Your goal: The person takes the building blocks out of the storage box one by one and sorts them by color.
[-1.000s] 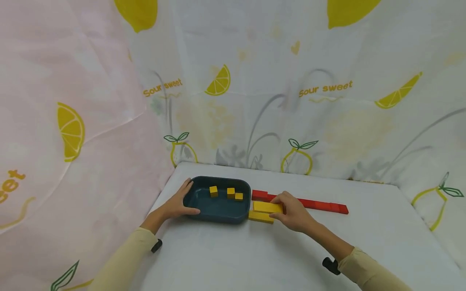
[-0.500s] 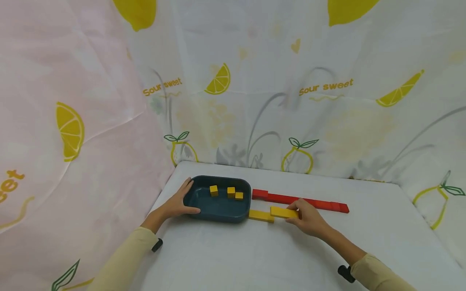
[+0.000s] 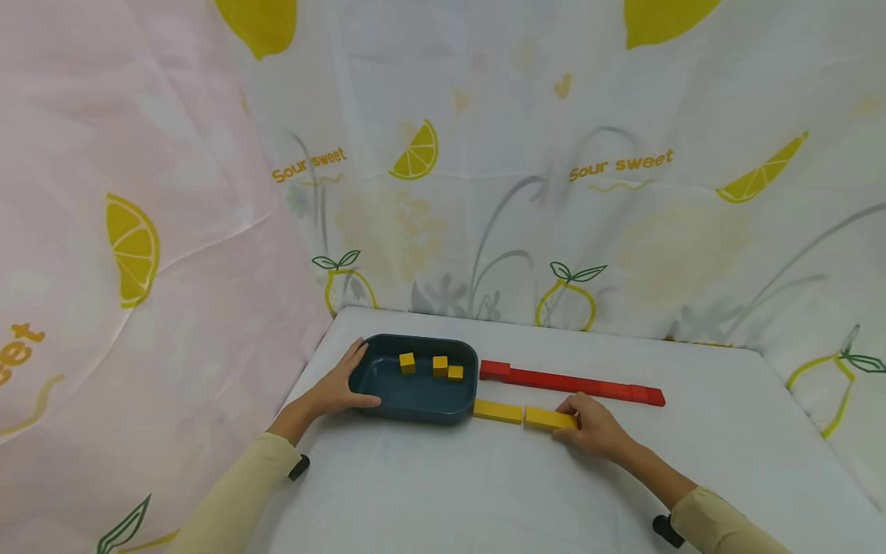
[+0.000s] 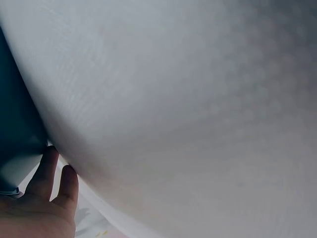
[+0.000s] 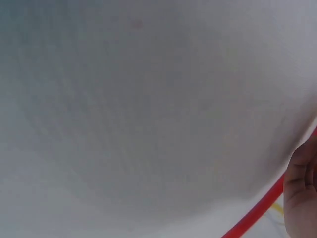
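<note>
A dark blue rectangular tray (image 3: 415, 419) holds three small yellow cubes (image 3: 407, 363). My left hand (image 3: 338, 388) rests against its left end, with the fingers at the back corner and the thumb by the front rim. In the left wrist view, the fingers (image 4: 68, 186) look nearly straight beside the tray's dark wall. My right hand (image 3: 595, 427) pinches the right end of a yellow block (image 3: 547, 418). To that block's left, a small gap away, lies another long yellow block (image 3: 498, 412), close to the tray. The right wrist view only catches part of the right hand (image 5: 301, 198).
Behind the yellow blocks, a row of red blocks (image 3: 567, 382) runs rightward from the tray's right side. A white cloth covers the table (image 3: 484, 492). Lemon-printed curtains (image 3: 484, 192) stand behind and to the left.
My right hand has carried the yellow block rightward and toward me, from above the other yellow block to in line with it. The left hand and tray have stayed put.
</note>
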`<state>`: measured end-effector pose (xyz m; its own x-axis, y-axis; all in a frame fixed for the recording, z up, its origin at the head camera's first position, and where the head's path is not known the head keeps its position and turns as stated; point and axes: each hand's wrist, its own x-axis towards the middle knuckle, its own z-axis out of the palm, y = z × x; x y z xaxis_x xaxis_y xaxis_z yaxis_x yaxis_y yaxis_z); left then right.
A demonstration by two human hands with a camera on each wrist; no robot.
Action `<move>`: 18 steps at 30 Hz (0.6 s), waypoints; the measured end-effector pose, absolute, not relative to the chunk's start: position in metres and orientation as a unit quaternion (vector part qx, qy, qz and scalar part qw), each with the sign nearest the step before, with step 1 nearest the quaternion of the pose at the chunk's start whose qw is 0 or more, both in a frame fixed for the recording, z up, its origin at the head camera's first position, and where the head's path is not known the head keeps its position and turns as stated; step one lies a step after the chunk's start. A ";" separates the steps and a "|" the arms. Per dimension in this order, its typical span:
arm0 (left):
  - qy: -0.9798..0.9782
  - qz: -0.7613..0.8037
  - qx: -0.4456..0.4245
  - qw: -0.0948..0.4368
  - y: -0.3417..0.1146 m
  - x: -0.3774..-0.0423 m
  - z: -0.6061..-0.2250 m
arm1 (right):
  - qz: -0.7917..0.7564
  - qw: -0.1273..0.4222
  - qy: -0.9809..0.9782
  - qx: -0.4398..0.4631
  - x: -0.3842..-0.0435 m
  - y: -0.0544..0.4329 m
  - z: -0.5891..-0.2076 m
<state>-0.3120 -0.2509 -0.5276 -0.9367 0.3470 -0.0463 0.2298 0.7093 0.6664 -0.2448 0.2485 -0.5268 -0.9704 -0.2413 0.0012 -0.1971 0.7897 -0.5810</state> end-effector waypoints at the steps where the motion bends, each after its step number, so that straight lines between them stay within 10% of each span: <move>1: 0.920 0.349 0.157 0.085 -0.251 -0.312 -0.528 | -0.300 0.040 0.946 -0.113 -0.245 0.249 -0.528; 18: 0.920 0.349 0.156 0.091 -0.251 -0.314 -0.528 | -0.290 0.056 0.948 -0.118 -0.247 0.249 -0.533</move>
